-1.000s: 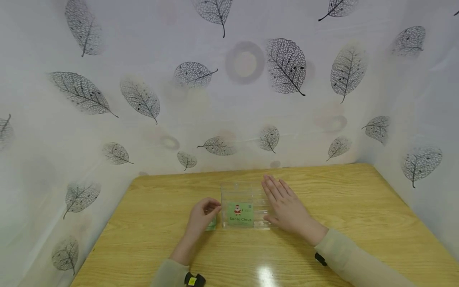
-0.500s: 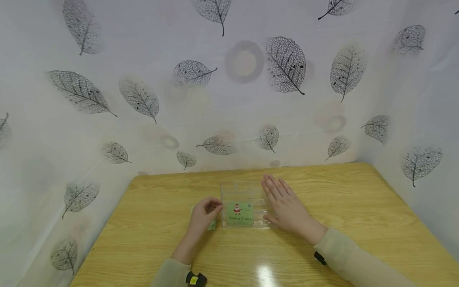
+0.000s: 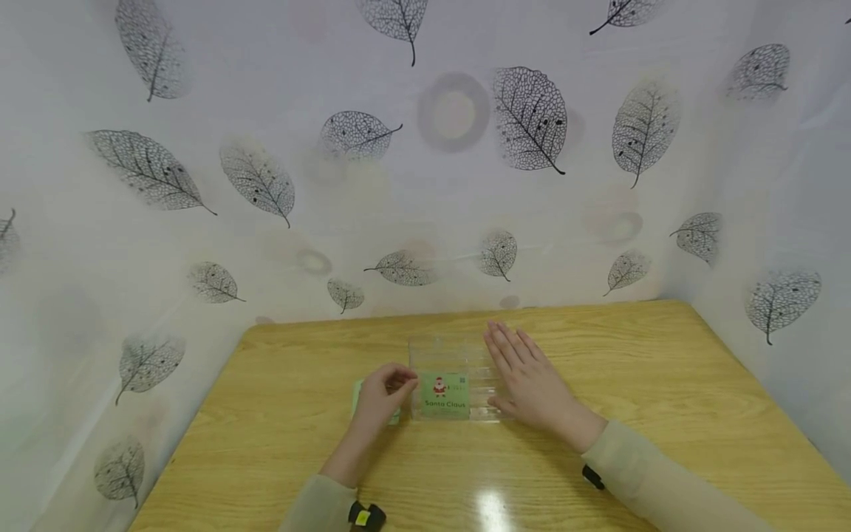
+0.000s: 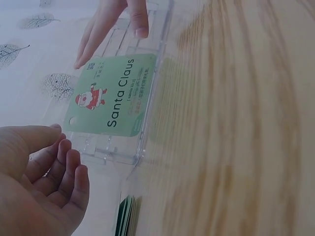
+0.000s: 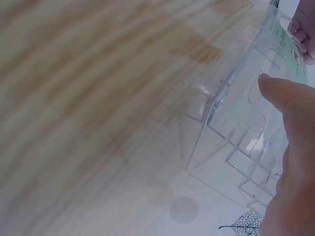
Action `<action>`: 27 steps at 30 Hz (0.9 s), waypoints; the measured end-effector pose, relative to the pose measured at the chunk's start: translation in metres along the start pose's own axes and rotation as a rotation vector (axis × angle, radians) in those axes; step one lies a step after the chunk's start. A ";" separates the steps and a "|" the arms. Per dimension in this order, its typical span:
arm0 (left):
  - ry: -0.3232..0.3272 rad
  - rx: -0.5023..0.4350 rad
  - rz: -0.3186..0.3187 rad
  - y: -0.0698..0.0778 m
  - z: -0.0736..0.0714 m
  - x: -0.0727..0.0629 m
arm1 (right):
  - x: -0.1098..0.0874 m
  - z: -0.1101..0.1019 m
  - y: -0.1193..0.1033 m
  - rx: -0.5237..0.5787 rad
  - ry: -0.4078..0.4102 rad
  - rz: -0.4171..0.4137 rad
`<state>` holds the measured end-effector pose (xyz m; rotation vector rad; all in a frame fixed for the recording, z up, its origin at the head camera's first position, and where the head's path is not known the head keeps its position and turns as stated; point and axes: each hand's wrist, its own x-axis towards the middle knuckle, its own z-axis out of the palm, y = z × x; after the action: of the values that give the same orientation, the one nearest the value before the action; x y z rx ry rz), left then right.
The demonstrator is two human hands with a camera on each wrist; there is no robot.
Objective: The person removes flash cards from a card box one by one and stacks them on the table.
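A green card with "Santa Claus" printed on it [image 3: 445,396] lies at the left part of a clear plastic box [image 3: 484,415]. My left hand [image 3: 379,399] is at the box's left side, fingers loosely bent. In the left wrist view its thumb tip and index fingertip are right by the card's holed corner [image 4: 78,118], with nothing seen between them. My right hand [image 3: 532,380] rests on the box's right part with fingers extended. Its thumb [image 5: 278,91] lies on the clear plastic in the right wrist view.
A small stack of green cards [image 4: 127,216] lies on the wooden table [image 3: 279,443], left of the box and partly hidden by my left hand in the head view. Behind the table hangs a white curtain [image 3: 439,192] with leaf prints.
My left hand has shifted slightly right toward the card, so more of the green card stack shows behind it. The right hand, box and Santa Claus card hold their places.
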<state>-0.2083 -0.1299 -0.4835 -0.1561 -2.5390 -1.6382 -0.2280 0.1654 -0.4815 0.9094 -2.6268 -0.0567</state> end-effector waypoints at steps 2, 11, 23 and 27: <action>0.000 0.005 0.001 0.001 0.001 -0.001 | 0.000 0.000 0.000 0.005 0.009 -0.002; 0.001 0.027 -0.003 0.003 0.003 -0.001 | 0.000 -0.001 -0.001 0.000 0.009 -0.002; -0.008 0.026 -0.006 0.005 0.003 -0.002 | 0.000 -0.001 0.000 -0.033 -0.036 0.001; -0.012 0.037 0.015 0.003 0.003 -0.002 | 0.000 -0.001 0.000 -0.028 -0.027 0.000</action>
<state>-0.2059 -0.1257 -0.4824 -0.1810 -2.5687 -1.5890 -0.2275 0.1652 -0.4807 0.9060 -2.6438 -0.1059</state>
